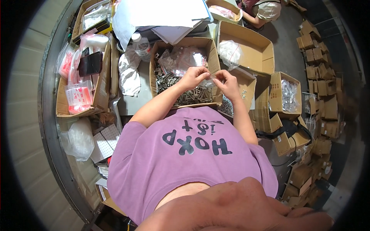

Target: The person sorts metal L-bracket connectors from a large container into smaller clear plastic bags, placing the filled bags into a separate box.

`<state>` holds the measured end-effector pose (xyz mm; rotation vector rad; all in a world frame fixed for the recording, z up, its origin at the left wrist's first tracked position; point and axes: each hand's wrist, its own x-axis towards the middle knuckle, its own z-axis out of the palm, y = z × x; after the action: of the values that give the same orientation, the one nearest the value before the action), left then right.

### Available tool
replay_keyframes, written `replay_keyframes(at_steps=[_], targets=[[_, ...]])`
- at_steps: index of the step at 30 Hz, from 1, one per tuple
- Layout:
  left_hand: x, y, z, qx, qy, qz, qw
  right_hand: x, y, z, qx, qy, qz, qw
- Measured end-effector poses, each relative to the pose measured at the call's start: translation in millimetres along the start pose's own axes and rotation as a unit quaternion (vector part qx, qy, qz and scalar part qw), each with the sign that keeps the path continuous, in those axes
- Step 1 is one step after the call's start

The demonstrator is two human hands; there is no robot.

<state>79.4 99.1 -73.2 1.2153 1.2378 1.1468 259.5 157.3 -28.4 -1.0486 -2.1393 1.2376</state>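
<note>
Above the right side of an open cardboard box point(153, 82), my left hand point(195, 77) and my right hand point(228, 84) face each other with fingertips pinched. A small clear plastic bag point(209, 81) shows between them, held by both hands; what is inside it, if anything, is too small to make out. Below my hands the box holds a heap of small metal pieces point(166, 82). Several flat clear bags point(185, 57) lie on the pile toward its far side.
A clear bottle point(141, 48) and white cloth point(130, 73) are left of the box. Papers point(162, 13) lie beyond. A carton point(246, 42) with a white plastic bag stands at far right. Further left, another carton point(102, 92) holds red-and-white packets and a phone point(90, 63). Another person point(266, 11) is at top right.
</note>
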Motion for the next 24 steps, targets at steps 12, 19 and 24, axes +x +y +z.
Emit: replay_keyframes(at_steps=[12, 19, 24], targets=[[-2.8, 13.5, 0.8, 0.083, 0.104, 0.115, 0.984, -3.9, -0.3, -10.6, 0.02, -0.002, -0.012, 1.0], [7.3, -9.2, -17.5, 0.281, 0.129, 0.116, 0.944, -16.9, 9.7, -53.4, 0.08, 0.078, -0.018, 0.994], [2.0, -12.3, -23.2, 0.468, 0.1, -0.052, 0.876, -42.1, 21.7, -154.3, 0.031, 0.322, -0.021, 0.946]])
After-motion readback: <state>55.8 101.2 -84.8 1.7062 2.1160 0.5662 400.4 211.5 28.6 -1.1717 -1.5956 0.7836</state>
